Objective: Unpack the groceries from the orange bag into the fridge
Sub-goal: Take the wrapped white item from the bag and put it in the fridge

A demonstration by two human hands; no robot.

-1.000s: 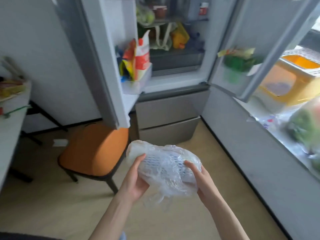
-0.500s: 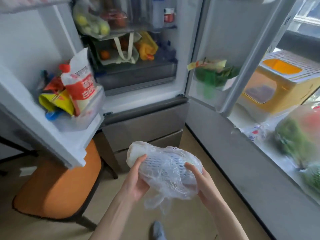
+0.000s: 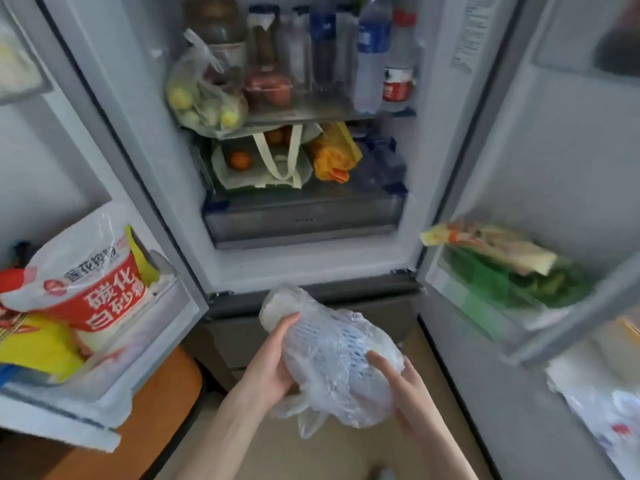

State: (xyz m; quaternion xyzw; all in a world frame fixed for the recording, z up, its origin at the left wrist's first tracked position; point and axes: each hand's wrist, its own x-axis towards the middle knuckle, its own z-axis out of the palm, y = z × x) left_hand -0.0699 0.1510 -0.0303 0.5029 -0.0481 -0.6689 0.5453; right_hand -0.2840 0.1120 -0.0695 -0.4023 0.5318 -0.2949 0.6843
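Observation:
I hold a clear plastic bag (image 3: 329, 355) with a pale vegetable in white foam netting, low in front of the open fridge (image 3: 304, 258). My left hand (image 3: 270, 362) grips its left side, thumb on top. My right hand (image 3: 405, 393) grips its right end from below. Both fridge doors stand open. The bag hangs below the fridge's bottom ledge, above the drawers. The orange bag is not in view.
The upper shelf holds bottles (image 3: 370, 53) and a bag of yellow fruit (image 3: 204, 95). Below it sit a tote bag (image 3: 266, 164) and a yellow packet (image 3: 336, 154). The left door bin holds a red-and-white sugar bag (image 3: 93, 285); the right one holds greens (image 3: 512, 271). An orange chair (image 3: 156, 417) stands under the left door.
The view has moved closer to the fridge and tilted up, so the shelves fill the frame. Both hands keep the same hold on the bag, now nearer the fridge opening.

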